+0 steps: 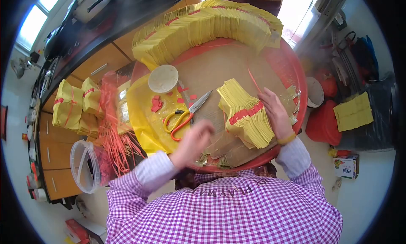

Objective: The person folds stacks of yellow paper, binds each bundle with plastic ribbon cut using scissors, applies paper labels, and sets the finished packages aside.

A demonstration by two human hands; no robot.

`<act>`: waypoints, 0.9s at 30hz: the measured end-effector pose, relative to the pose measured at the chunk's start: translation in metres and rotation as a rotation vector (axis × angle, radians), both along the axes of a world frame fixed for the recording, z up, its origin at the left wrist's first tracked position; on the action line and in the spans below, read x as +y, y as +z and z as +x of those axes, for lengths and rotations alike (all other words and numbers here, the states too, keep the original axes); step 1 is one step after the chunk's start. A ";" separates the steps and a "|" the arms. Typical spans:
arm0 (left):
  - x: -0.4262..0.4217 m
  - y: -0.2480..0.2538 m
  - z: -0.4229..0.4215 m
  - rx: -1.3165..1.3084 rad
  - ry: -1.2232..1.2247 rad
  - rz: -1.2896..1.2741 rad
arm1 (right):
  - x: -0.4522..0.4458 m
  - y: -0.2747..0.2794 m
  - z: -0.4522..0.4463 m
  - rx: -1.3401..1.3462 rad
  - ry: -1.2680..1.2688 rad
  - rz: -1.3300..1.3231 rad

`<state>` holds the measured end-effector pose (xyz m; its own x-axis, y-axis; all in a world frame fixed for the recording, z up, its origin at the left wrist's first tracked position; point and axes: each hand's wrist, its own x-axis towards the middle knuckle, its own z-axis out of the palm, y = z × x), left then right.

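Observation:
A fanned stack of yellow paper (pixel 245 113) with a red band across it lies on the brown board (pixel 211 70) of the round red table. Flat against the stack's right side rests my right hand (pixel 277 113), its fingers stretched out. Left of the stack, my left hand (pixel 196 142) is smeared by motion near the scissors, and its fingers cannot be made out. The scissors (pixel 188 115), with one yellow and one orange handle, lie with their blades nearly closed. Small red paper pieces (pixel 157 103) and a white bowl (pixel 163 79) are beside them on yellow plastic.
A long curved row of yellow paper (pixel 203 30) lines the table's far edge. Tied yellow bundles (pixel 67 106) and red strips (pixel 116 146) are at the left, above a clear bucket (pixel 84 167). A red container (pixel 323 125) stands at the right. Part of another person shows beyond the table.

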<state>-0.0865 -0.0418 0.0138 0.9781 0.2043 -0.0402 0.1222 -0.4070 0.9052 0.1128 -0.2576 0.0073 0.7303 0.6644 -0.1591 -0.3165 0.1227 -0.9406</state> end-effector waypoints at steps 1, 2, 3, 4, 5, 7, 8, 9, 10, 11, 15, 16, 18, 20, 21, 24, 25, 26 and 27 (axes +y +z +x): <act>0.017 0.007 0.021 -0.001 0.134 0.048 | 0.000 0.017 -0.015 -0.021 -0.059 -0.047; 0.032 0.006 0.043 -0.107 0.132 -0.018 | 0.001 0.025 -0.026 -0.043 -0.114 -0.092; 0.038 0.013 0.063 -0.076 0.194 -0.199 | 0.002 0.027 -0.035 -0.045 -0.115 -0.093; 0.037 0.019 0.081 -0.042 0.254 -0.381 | 0.002 0.029 -0.044 -0.116 -0.066 -0.126; 0.032 0.009 0.102 -0.127 0.219 -0.318 | 0.003 0.030 -0.052 -0.188 -0.021 -0.158; 0.019 -0.034 0.133 -0.177 0.194 -0.554 | 0.002 0.032 -0.058 -0.335 0.072 -0.227; 0.008 -0.035 0.141 -0.177 0.192 -0.558 | 0.002 0.030 -0.057 -0.335 0.070 -0.231; -0.004 -0.036 0.148 -0.225 0.260 -0.597 | 0.001 0.026 -0.057 -0.328 0.061 -0.215; -0.015 -0.035 0.155 -0.276 0.329 -0.634 | 0.001 0.022 -0.055 -0.324 0.053 -0.198; -0.022 -0.033 0.161 -0.330 0.396 -0.671 | 0.001 0.019 -0.052 -0.324 0.044 -0.180; -0.023 -0.019 0.163 -0.415 0.510 -0.601 | -0.004 0.036 -0.052 -0.636 0.026 -0.395; -0.021 -0.015 0.159 -0.411 0.533 -0.634 | -0.005 0.043 -0.052 -0.788 0.018 -0.508; -0.021 -0.015 0.154 -0.397 0.566 -0.670 | -0.005 0.045 -0.056 -0.930 0.020 -0.626; -0.014 -0.024 0.154 -0.511 0.611 -0.265 | 0.001 0.044 -0.060 -1.075 -0.008 -0.723; -0.010 -0.026 0.156 -0.564 0.624 -0.061 | 0.004 0.045 -0.060 -1.150 -0.029 -0.772; -0.014 -0.005 0.161 -0.659 0.534 0.361 | 0.004 0.040 -0.055 -1.240 -0.047 -0.824; -0.019 0.014 0.158 -0.692 0.438 0.581 | 0.002 0.035 -0.053 -1.254 -0.029 -0.819; -0.024 0.032 0.155 -0.721 0.335 0.798 | 0.000 0.031 -0.052 -1.269 -0.012 -0.814; -0.028 0.041 0.154 -0.750 0.227 1.012 | -0.003 0.029 -0.051 -1.288 0.002 -0.809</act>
